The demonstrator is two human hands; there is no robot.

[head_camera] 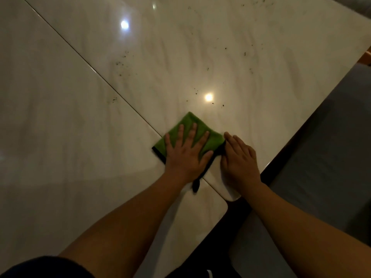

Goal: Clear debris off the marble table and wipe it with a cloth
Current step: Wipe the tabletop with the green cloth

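Left grip (186, 155) is flat on the green cloth (190, 122), fingers spread wide and pressing down, not pinching anything. Right grip (240, 159) lies flat on the marble worktop (80, 137) right at the cloth's right edge, fingers straight and together, holding nothing. Looks like it's touching the cloth there, but I can't swear to it.

The cloth itself sits folded across the seam (90, 67) in the marble, with a dark corner poking out on the side nearest me.

Pretty much all the debris is still out there, I'd say: a few dark specks (222, 105) just beyond the cloth by the lamp glare (208, 96), a bigger cluster (121, 63) further beyond it and to the left, and more way off past that.

What worries me:
- the worktop edge is close on the cloth's right, so a sloppy sweep that way flicks crumbs onto the grey floor (331, 147)
- wiping along the seam could pack grit into the groove
- I'm only pressing, not holding, so on glossy marble the cloth could slide out or bunch up at that loose corner
- dragging the grit under pressure might smear or scratch
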